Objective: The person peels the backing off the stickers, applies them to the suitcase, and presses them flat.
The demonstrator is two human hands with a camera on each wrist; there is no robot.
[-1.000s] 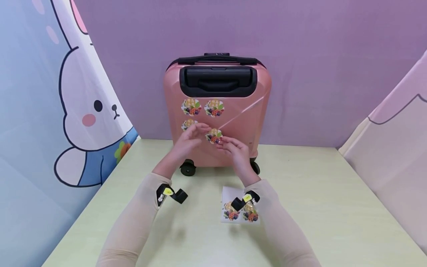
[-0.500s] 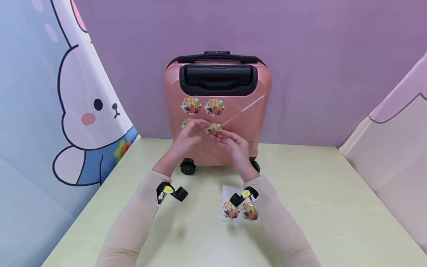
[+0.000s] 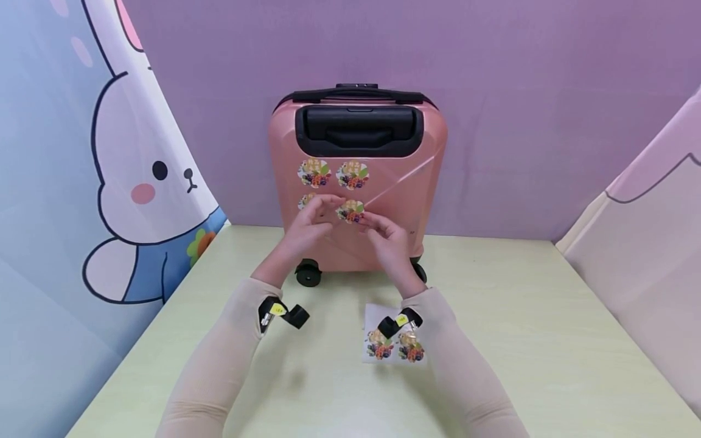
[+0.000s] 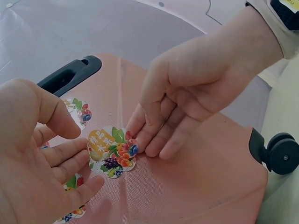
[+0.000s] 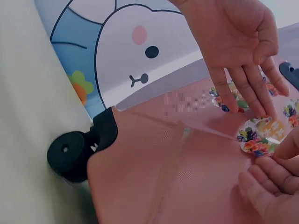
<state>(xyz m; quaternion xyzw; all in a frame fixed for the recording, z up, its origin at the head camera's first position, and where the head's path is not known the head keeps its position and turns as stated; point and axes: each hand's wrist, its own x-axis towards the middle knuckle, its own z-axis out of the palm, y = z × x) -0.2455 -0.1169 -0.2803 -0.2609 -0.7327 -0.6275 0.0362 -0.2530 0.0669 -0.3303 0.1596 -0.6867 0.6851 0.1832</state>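
Suitcase (image 3: 402,188): pink, finely hatched; pull handle (image 3: 358,131) and wheels (image 3: 309,273) black.
Stickers (image 4: 113,154): white ground, golden patch with pale lettering, green leaf, fruit print in red, orange, purple and blue.
Backing sheet (image 3: 378,314), near: white, same fruit print.
Table (image 3: 520,316): pale yellow-green.
Backdrop (image 3: 520,109), far: plain purple.
Cloth, left (image 3: 38,152): light blue; white rabbit (image 3: 126,170), black outlines, pink cheek, blue garment, green-and-orange flower.
Cloth, right (image 3: 646,243): pale cream and lilac-pink, dark curved line.
Sleeves (image 3: 213,365), near: plain beige.
Wrist straps (image 3: 297,317): black, yellow labels (image 3: 278,309).
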